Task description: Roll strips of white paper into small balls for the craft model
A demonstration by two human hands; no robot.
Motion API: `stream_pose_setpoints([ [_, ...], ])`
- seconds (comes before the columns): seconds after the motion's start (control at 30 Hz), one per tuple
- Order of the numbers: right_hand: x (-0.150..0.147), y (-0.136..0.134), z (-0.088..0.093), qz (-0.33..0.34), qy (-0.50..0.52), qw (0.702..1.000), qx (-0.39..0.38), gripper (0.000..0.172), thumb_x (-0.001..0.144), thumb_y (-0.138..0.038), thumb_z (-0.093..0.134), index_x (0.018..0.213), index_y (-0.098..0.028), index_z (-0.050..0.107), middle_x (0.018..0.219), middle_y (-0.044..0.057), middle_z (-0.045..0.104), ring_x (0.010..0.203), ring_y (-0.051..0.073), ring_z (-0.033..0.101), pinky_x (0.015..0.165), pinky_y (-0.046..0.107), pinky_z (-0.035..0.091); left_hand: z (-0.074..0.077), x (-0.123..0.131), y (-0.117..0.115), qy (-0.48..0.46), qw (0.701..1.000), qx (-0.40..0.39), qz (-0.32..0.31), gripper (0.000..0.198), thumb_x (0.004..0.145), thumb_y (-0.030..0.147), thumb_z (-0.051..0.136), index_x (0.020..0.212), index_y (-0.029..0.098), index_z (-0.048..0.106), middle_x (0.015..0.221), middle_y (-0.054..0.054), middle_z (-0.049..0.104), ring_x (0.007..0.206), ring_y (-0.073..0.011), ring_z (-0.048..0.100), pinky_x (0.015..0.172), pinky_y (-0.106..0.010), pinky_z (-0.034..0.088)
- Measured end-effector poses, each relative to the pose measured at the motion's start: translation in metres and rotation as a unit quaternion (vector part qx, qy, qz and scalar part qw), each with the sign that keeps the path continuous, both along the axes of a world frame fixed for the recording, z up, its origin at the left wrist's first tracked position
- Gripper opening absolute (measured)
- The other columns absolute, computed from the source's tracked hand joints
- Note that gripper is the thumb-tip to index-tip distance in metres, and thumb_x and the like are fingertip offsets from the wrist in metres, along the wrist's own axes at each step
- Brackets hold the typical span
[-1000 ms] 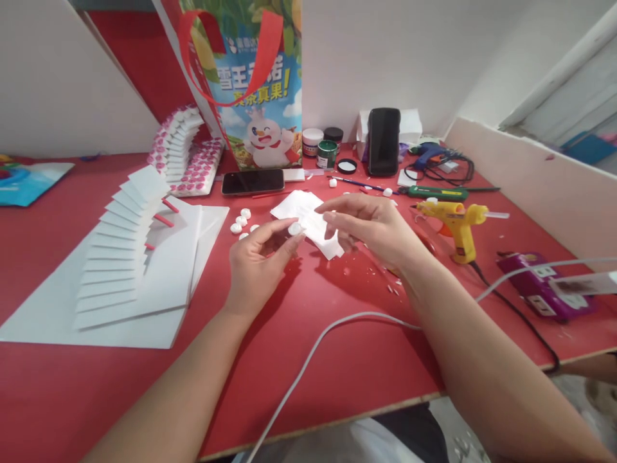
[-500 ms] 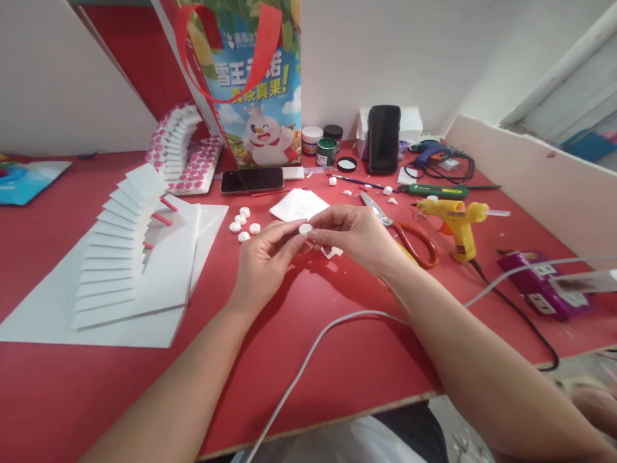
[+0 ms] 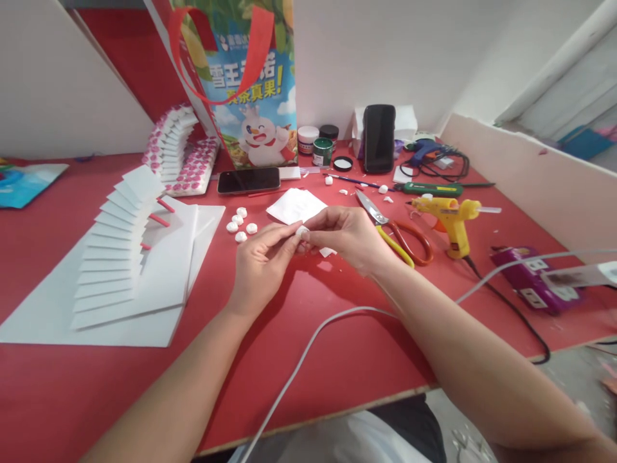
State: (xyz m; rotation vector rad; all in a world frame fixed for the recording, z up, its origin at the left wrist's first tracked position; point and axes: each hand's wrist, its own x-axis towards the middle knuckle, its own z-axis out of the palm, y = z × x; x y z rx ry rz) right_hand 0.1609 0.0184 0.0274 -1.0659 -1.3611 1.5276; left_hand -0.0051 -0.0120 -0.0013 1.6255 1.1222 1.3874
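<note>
Between the fingertips of both hands is a small white rosette [image 3: 302,232], which looks rolled from paper or thin foam. My left hand [image 3: 263,260] pinches it from the left, thumb and forefinger closed. From the other side my right hand [image 3: 349,235] grips it between thumb and fingers, covering part of it. Several similar white rosettes [image 3: 238,221] lie in a loose group on the red table, left of my left hand. Just behind the fingers sits a stack of white sheets [image 3: 295,204], with a small white scrap [image 3: 328,251] under my right hand.
To the left, fanned white strips [image 3: 113,247] stand on white boards [image 3: 159,325]. Scissors [image 3: 402,238], a yellow glue gun [image 3: 453,218] and a purple box [image 3: 533,283] are on the right. Phones [image 3: 248,181], paint jars [image 3: 322,151] and a bag [image 3: 255,96] stand behind. A cable [image 3: 313,350] crosses the front.
The rosette has tilted slightly between my fingertips, and my right fingers cover more of it. The whole view has shifted a little; the things on the table look unmoved.
</note>
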Motion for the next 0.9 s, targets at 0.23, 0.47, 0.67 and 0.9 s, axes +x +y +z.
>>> stream_pose_setpoints([
  [0.23, -0.001, 0.001, 0.001, -0.033, -0.022, 0.999, -0.009, 0.022, 0.074, -0.026, 0.083, 0.085, -0.014, 0.067, 0.067, 0.001, 0.072, 0.062, 0.012, 0.067, 0.061, 0.024, 0.056, -0.005, -0.005, 0.008, 0.095, 0.995, 0.031, -0.001, 0.031, 0.093, 0.028, 0.066, 0.123, 0.02, 0.072, 0.113, -0.007, 0.072, 0.099, -0.0186, 0.069, 0.091, -0.032, 0.055],
  [0.47, 0.003, 0.001, 0.003, -0.005, -0.051, 0.998, -0.022, 0.021, 0.074, -0.029, 0.084, 0.082, -0.012, 0.072, 0.066, 0.003, 0.071, 0.056, 0.009, 0.062, 0.054, 0.021, 0.051, -0.006, -0.008, 0.009, 0.168, 0.979, 0.114, 0.021, 0.024, 0.093, 0.021, 0.066, 0.115, 0.018, 0.074, 0.101, -0.007, 0.072, 0.092, -0.0167, 0.067, 0.083, -0.028, 0.054],
  [0.67, 0.005, 0.002, 0.005, 0.018, -0.058, 0.998, -0.004, 0.015, 0.085, -0.026, 0.072, 0.081, -0.012, 0.073, 0.063, 0.002, 0.069, 0.055, 0.011, 0.063, 0.054, 0.022, 0.052, -0.004, -0.01, 0.008, 0.143, 0.985, 0.089, 0.043, 0.023, 0.093, 0.027, 0.066, 0.112, 0.018, 0.073, 0.107, -0.008, 0.072, 0.095, -0.0185, 0.067, 0.085, -0.031, 0.054],
  [0.9, 0.008, 0.003, 0.0, -0.006, -0.098, 0.979, 0.179, 0.024, 0.084, -0.02, 0.071, 0.107, -0.015, 0.074, 0.089, 0.004, 0.072, 0.067, 0.012, 0.064, 0.06, 0.025, 0.051, -0.004, -0.009, 0.01, -0.082, 0.989, -0.12, -0.007, 0.023, 0.088, 0.037, 0.073, 0.104, 0.021, 0.078, 0.08, -0.002, 0.071, 0.072, -0.0132, 0.063, 0.075, -0.028, 0.052],
])
